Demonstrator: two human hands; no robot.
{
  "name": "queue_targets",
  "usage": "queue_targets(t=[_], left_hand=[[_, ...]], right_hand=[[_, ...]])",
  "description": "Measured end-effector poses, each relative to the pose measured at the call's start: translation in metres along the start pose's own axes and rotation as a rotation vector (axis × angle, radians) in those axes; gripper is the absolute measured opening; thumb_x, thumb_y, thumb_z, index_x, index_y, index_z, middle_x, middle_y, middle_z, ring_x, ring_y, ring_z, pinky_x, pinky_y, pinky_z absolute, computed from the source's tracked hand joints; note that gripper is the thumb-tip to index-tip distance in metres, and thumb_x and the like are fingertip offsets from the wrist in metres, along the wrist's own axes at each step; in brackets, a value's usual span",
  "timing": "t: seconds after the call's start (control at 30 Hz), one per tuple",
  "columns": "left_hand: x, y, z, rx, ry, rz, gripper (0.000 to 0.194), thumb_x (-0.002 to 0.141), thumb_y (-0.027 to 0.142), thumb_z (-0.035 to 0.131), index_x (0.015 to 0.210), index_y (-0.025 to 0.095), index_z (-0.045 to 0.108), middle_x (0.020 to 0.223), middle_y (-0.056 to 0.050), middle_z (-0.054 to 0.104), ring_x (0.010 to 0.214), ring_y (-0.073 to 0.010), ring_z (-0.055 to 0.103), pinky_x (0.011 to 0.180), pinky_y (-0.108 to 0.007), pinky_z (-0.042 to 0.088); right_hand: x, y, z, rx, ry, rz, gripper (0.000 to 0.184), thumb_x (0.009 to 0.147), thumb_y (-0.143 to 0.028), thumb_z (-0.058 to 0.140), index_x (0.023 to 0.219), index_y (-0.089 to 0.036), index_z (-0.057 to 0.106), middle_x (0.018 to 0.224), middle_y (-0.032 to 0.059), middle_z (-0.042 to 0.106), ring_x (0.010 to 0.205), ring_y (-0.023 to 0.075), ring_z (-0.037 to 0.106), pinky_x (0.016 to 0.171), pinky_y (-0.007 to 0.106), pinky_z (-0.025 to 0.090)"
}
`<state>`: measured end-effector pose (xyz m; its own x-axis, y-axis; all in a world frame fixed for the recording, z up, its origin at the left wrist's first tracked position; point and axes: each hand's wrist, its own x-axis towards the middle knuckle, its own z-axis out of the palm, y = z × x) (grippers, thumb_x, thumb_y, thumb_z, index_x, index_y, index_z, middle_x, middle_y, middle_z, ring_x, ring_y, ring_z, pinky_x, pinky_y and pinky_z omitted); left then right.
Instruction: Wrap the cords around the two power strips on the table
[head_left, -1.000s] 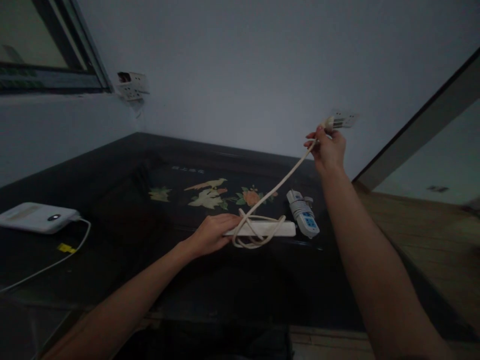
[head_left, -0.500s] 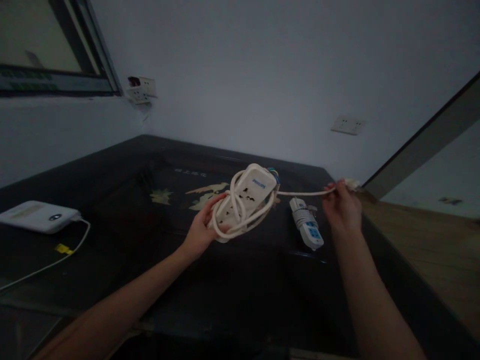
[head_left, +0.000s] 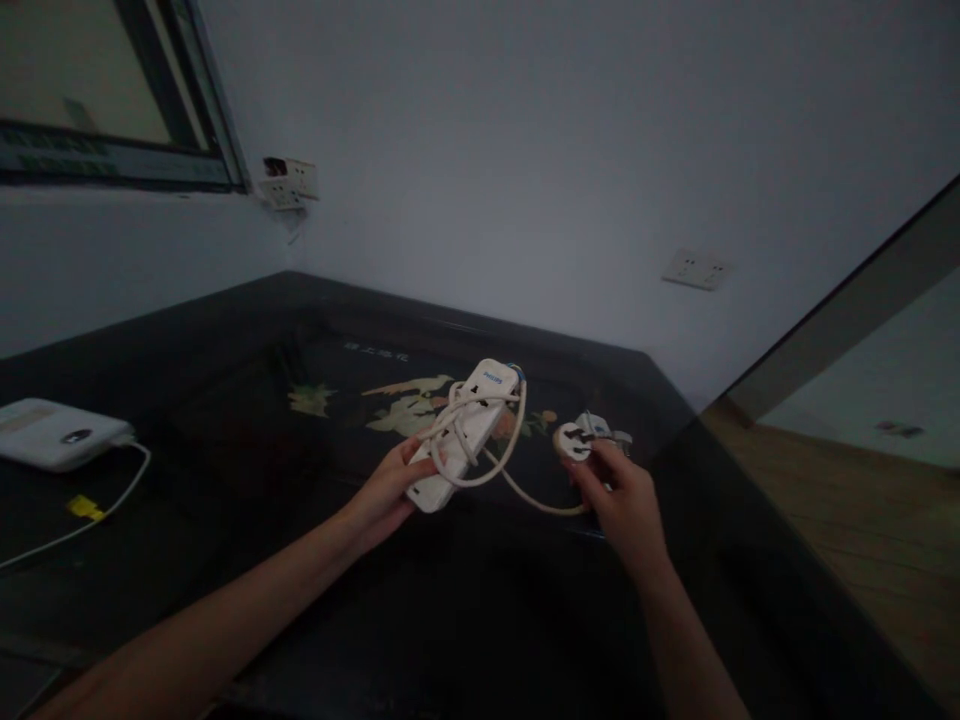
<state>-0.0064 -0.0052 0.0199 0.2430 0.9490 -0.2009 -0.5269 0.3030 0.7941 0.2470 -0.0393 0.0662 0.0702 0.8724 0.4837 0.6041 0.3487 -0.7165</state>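
Note:
A white power strip (head_left: 491, 384) with a blue brand label is tilted above the dark table, its far end pointing up and right. My left hand (head_left: 394, 487) is closed around its near end. The white cord (head_left: 517, 440) loops loosely over the sockets and runs off to the right. At the cord's end is a round white plug (head_left: 574, 442), pins facing up towards me, and my right hand (head_left: 619, 490) pinches it. Behind that hand lies a second power strip (head_left: 595, 424), mostly hidden, on the table.
The black glossy table (head_left: 480, 620) has a painted bird and flower pattern. At the left lies a white device (head_left: 52, 435) with a cable (head_left: 139, 490) and a yellow tag (head_left: 86, 508). Wall sockets (head_left: 694, 269) sit at the right, others (head_left: 289, 185) near the window.
My right hand has moved left and down with the plug, turning its pins into view. The cord between the hands now sags. The power strip is slightly lower, and my right hand covers most of the second strip.

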Motion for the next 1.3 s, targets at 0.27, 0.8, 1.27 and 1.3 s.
queue_targets(t=[0.27,0.8,1.27,1.3], left_hand=[[-0.006,-0.005,0.002,0.074,-0.108,-0.019,0.052,0.058,0.016,0.084,0.106,0.015,0.063,0.092,-0.008,0.073,0.071,-0.0171,0.069,0.065,-0.024,0.056],[0.006,-0.027,-0.010,0.141,0.008,-0.095,0.060,0.063,0.013,0.080,0.118,0.014,0.057,0.105,-0.010,0.070,0.081,-0.0176,0.068,0.072,-0.026,0.053],[-0.006,-0.025,0.002,0.202,-0.011,-0.064,0.065,0.057,0.015,0.083,0.117,0.018,0.059,0.112,-0.008,0.069,0.095,-0.0215,0.066,0.077,-0.028,0.052],[-0.007,-0.024,0.003,0.195,-0.011,-0.070,0.066,0.057,0.015,0.084,0.117,0.018,0.059,0.112,-0.008,0.069,0.095,-0.0214,0.066,0.077,-0.028,0.052]], right_hand=[[-0.011,0.022,0.033,-0.099,-0.264,0.046,0.018,0.084,-0.028,0.057,0.089,-0.021,0.072,0.071,0.0026,0.069,0.058,0.0178,0.058,0.053,0.027,0.042],[-0.019,0.013,0.032,0.395,-0.295,0.276,0.030,0.089,-0.028,0.046,0.114,-0.022,0.060,0.090,0.0030,0.068,0.076,0.0166,0.060,0.072,0.031,0.050],[-0.035,0.012,0.054,0.121,-0.045,0.029,0.049,0.079,-0.019,0.062,0.124,-0.027,0.048,0.126,0.0091,0.056,0.115,0.0265,0.054,0.096,0.047,0.045],[-0.035,0.015,0.056,0.104,0.022,0.016,0.047,0.078,-0.018,0.061,0.123,-0.026,0.047,0.123,0.0093,0.057,0.113,0.0258,0.055,0.094,0.046,0.045]])
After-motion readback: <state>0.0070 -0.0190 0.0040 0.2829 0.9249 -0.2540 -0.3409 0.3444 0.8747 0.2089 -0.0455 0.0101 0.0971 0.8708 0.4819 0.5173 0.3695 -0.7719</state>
